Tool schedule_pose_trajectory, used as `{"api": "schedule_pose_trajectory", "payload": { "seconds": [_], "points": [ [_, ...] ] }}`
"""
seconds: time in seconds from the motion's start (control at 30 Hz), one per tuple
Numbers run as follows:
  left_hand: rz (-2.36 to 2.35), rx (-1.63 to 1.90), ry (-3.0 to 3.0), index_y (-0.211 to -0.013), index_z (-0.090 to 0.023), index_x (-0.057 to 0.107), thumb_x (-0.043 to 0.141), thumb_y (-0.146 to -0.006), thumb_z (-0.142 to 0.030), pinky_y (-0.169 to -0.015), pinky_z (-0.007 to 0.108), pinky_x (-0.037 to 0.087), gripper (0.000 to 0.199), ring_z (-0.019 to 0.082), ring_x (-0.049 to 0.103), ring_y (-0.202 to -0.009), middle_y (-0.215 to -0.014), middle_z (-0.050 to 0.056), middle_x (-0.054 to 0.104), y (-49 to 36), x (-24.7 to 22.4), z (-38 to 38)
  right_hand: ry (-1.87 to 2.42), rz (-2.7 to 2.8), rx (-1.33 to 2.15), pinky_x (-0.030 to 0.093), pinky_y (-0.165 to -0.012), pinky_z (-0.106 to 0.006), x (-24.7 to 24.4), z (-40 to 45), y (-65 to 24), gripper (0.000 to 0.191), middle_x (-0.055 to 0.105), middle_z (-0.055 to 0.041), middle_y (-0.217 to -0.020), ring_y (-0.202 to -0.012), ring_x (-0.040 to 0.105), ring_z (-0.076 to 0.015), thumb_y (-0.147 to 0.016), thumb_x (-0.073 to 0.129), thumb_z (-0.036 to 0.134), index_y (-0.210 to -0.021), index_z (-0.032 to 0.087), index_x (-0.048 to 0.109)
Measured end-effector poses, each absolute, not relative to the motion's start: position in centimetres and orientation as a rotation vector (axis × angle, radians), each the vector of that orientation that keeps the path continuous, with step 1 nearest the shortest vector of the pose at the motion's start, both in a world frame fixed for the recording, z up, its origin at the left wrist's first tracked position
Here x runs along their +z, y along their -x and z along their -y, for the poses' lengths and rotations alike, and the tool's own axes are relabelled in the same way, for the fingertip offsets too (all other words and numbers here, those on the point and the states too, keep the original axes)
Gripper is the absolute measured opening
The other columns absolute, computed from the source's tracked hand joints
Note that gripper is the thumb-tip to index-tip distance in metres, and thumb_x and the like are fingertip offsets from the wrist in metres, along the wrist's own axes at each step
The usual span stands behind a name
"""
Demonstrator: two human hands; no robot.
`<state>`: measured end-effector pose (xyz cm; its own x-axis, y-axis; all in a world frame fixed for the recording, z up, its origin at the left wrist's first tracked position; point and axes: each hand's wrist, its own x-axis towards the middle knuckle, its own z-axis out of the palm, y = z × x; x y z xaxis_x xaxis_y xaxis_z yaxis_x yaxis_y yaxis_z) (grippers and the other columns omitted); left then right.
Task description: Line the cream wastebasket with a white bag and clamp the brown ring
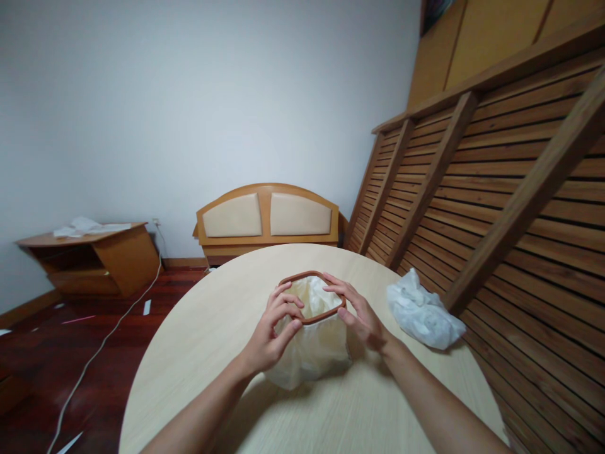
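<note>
A small trash bin (326, 343) stands upright on the round table, draped in a thin whitish plastic bag. Its rounded brown rim (309, 320) lies over the bag at the mouth, and the crumpled liner shows inside. At the left side of the rim is my left hand (276, 325), its curled fingers over the edge and the thumb near the front. My right hand (354, 309) grips the right side, fingertips on top of the rim and thumb by the front corner. The undersides of both grips are partly hidden.
On the table's right lies a bundle of white plastic bags (423, 312). A slatted wooden frame (472, 208) leans close along the right. Behind the pale round table (212, 315) stands a padded headboard (267, 217). A low cabinet (108, 261) and a white cable (108, 337) are at left.
</note>
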<state>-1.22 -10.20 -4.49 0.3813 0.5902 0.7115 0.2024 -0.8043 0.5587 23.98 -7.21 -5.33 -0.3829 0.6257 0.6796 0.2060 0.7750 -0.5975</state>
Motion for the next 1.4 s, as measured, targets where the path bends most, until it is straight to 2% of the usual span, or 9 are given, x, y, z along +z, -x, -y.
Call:
{"api": "schedule_pose_trajectory", "payload": {
  "seconds": [0.43, 0.5, 0.57, 0.63, 0.7, 0.87, 1.13, 1.27, 1.4],
  "points": [
    [-0.693, 1.386, -2.356, -0.094, -0.022, 0.063, 0.054, -0.098, -0.035, -0.118, 0.057, 0.029, 0.016, 0.031, 0.043, -0.135, -0.107, 0.011, 0.065, 1.4, -4.7, 10.1, 0.623, 1.938, 0.550, 0.024, -0.122, -0.054, -5.2, 7.4, -23.6, 0.056, 0.033, -0.0076, -0.164, -0.151, 0.030, -0.0302, -0.098, 0.048, 0.052, -0.150, 0.031, 0.042],
    [-0.700, 1.400, -2.338, -0.094, -0.022, 0.063, 0.053, -0.098, -0.037, -0.118, 0.057, 0.028, 0.018, 0.031, 0.045, -0.133, -0.106, 0.011, 0.065, 1.4, -4.8, 10.0, 0.632, 1.922, 0.582, 0.024, -0.122, -0.054, -5.0, 7.6, -23.5, 0.049, 0.035, -0.0077, -0.163, -0.150, 0.031, -0.0300, -0.098, 0.049, 0.051, -0.142, 0.030, 0.050],
    [-0.701, 1.411, -2.325, -0.094, -0.022, 0.063, 0.053, -0.098, -0.038, -0.118, 0.057, 0.028, 0.019, 0.030, 0.045, -0.133, -0.106, 0.011, 0.066, 1.4, -4.8, 10.0, 0.637, 1.904, 0.624, 0.026, -0.120, -0.055, -4.8, 7.8, -23.4, 0.032, 0.039, -0.0081, -0.160, -0.149, 0.033, -0.0307, -0.097, 0.051, 0.049, -0.120, 0.028, 0.061],
    [-0.696, 1.423, -2.318, -0.094, -0.022, 0.063, 0.053, -0.098, -0.038, -0.118, 0.056, 0.028, 0.019, 0.030, 0.046, -0.133, -0.105, 0.010, 0.066, 1.4, -4.8, 9.9, 0.638, 1.895, 0.657, 0.029, -0.118, -0.055, -4.5, 8.0, -23.4, 0.022, 0.043, -0.0084, -0.157, -0.147, 0.036, -0.0311, -0.097, 0.052, 0.046, -0.097, 0.026, 0.060],
    [-0.688, 1.437, -2.309, -0.093, -0.023, 0.063, 0.053, -0.098, -0.038, -0.118, 0.056, 0.029, 0.019, 0.029, 0.047, -0.131, -0.105, 0.010, 0.066, 1.3, -4.8, 9.9, 0.644, 1.891, 0.679, 0.030, -0.117, -0.054, -4.4, 8.1, -23.3, 0.021, 0.045, -0.0080, -0.156, -0.146, 0.037, -0.0306, -0.098, 0.051, 0.044, -0.088, 0.025, 0.055],
    [-0.668, 1.460, -2.294, -0.095, -0.023, 0.062, 0.052, -0.099, -0.036, -0.117, 0.054, 0.030, 0.017, 0.028, 0.048, -0.130, -0.105, 0.009, 0.065, 1.1, -4.9, 9.8, 0.638, 1.824, 0.746, 0.027, -0.118, -0.050, -4.4, 8.2, -22.9, 0.020, 0.045, -0.0059, -0.155, -0.146, 0.036, -0.0288, -0.099, 0.050, 0.041, -0.087, 0.025, 0.053],
    [-0.683, 1.465, -2.293, -0.096, -0.023, 0.061, 0.060, -0.095, -0.034, -0.115, 0.053, 0.032, 0.011, 0.028, 0.045, -0.133, -0.111, 0.009, 0.064, 0.9, -4.8, 10.0, 0.616, 1.740, 0.834, 0.026, -0.119, -0.050, -4.0, 8.5, -22.4, 0.023, 0.052, -0.0074, -0.147, -0.145, 0.037, -0.0296, -0.099, 0.050, 0.043, -0.085, 0.025, 0.051],
    [-0.670, 1.481, -2.268, -0.097, -0.023, 0.061, 0.057, -0.097, -0.036, -0.116, 0.054, 0.030, 0.014, 0.029, 0.045, -0.133, -0.114, 0.010, 0.064, 1.0, -4.7, 10.1, 0.611, 1.758, 0.776, 0.022, -0.121, -0.051, -3.8, 8.8, -22.3, 0.021, 0.052, -0.0077, -0.147, -0.148, 0.032, -0.0279, -0.100, 0.049, 0.043, -0.088, 0.026, 0.052],
    [-0.739, 1.481, -2.254, -0.098, -0.022, 0.065, 0.052, -0.100, -0.035, -0.117, 0.054, 0.028, 0.018, 0.029, 0.036, -0.140, -0.126, 0.011, 0.060, 1.0, -4.8, 10.1, 0.598, 1.777, 0.753, 0.019, -0.123, -0.051, -3.8, 8.7, -22.4, 0.019, 0.046, -0.0061, -0.153, -0.150, 0.029, -0.0257, -0.101, 0.049, 0.041, -0.091, 0.026, 0.052]
  ]
}}
